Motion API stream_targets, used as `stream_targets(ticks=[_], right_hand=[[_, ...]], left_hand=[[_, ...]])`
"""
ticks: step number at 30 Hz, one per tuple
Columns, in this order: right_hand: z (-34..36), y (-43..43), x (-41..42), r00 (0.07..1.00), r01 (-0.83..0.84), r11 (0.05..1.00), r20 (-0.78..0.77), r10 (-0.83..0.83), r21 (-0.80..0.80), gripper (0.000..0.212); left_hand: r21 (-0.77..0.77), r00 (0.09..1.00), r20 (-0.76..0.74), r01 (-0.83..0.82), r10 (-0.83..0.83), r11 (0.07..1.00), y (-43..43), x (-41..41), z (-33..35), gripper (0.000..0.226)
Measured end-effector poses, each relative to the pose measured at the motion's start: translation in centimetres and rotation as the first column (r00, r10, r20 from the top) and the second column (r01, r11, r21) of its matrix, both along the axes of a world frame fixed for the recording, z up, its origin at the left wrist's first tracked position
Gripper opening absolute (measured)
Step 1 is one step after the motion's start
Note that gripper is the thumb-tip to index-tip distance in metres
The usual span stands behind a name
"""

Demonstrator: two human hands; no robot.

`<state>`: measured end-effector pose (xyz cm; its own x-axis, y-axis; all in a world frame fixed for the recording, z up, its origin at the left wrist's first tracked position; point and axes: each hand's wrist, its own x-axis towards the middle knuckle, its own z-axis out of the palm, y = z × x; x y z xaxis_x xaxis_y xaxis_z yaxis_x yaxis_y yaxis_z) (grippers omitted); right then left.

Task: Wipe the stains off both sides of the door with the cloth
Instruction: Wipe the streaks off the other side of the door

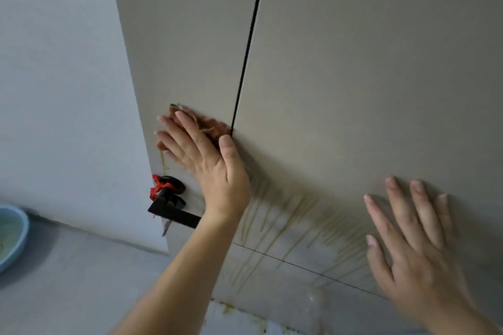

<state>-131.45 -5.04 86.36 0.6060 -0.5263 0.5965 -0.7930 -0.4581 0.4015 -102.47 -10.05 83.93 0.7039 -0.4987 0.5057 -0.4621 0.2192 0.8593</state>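
The beige door (pixel 353 76) fills most of the view, with a thin black vertical line running down it. My left hand (pixel 201 155) presses a reddish-brown cloth (pixel 215 128) flat against the door, just above the black handle (pixel 174 212). The fingers lie straight over the cloth. My right hand (pixel 408 242) lies flat on the door at the lower right, fingers spread, holding nothing. Yellowish drip stains (pixel 294 223) streak the door between the two hands, and a small yellow streak (pixel 162 160) sits near the door's edge.
A red string (pixel 158 185) is tied around the lock above the handle, and a key (pixel 166 227) hangs below it. A blue basin (pixel 11 236) stands on the grey floor at the far left. A pale wall (pixel 60 90) lies left of the door.
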Motion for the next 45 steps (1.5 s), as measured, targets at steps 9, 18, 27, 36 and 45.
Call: stream_targets(ticks=[9,18,27,36,45], right_hand=[[-2.8,1.3,-6.2,0.992,-0.022,0.994,0.126,0.009,0.104,0.055],[-5.3,1.9,-14.4,0.983,-0.052,0.987,0.183,0.024,0.152,0.058],[-0.5,-4.5,-7.3,0.919,-0.342,0.924,-0.268,0.290,-0.173,0.056],[3.4,-5.7,-3.9,0.892,-0.225,0.844,-0.451,-0.022,-0.486,0.069],[-2.7,-3.4,-16.1,0.934,0.236,0.899,0.340,-0.106,-0.369,0.079]], left_hand=[[0.100,0.960,0.167,0.211,-0.225,0.972,2.9,-15.3,-4.0,0.073],[0.143,0.678,0.661,0.306,-0.321,0.941,4.0,-24.0,-1.5,0.071],[-0.215,0.801,0.516,0.463,-0.302,0.860,4.8,-13.6,-3.1,0.055],[-0.245,0.673,0.739,0.283,-0.010,0.927,3.3,-9.5,-10.1,0.055],[-0.218,0.362,0.926,0.266,0.112,0.939,3.1,-15.9,-12.2,0.058]])
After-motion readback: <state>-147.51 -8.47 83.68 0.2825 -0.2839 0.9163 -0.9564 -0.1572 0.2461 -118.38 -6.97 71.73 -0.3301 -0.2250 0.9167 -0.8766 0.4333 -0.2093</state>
